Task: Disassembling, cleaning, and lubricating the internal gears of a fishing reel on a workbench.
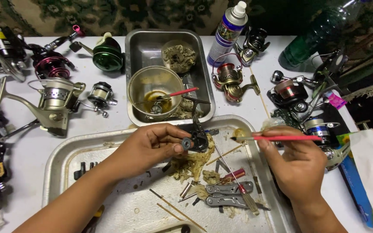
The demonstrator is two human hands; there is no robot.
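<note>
Centrally, over the big metal tray (61, 159), the left hand (152, 144) holds a small dark reel part (197, 138), which sticks out just past its fingertips, with a round grey piece at the thumb tip; the part hangs above a heap of dirty wadding (191, 164) lying on the tray; to the right, well apart from the part, the right hand (296, 166) carries a thin red brush (281, 138) level, its dark tip pointing left toward the part but stopping short of it, close to the tray's far rim.

Below both hands on the tray lie a folded grey multi-tool (227, 194), a red-handled screwdriver (234, 174), thin wooden sticks and small metal bits; behind the tray stands a deeper steel pan (139, 43) holding a glass bowl (154, 88) with yellowish liquid and a second red brush leaning in it; a spray can (227, 32) stands beside the pan; a copper-coloured spinning reel (232, 80) lies to its right; a silver spinning reel (55, 103) and a green reel (106, 54) lie to the left on the white table (31, 142); a green bottle (311, 41) lies at the upper right; nothing lies between the brush tip and the part.

The left hand's fingers are curled shut around the part, thumb pressed on its front; the right hand is pinched closed on the brush handle.
</note>
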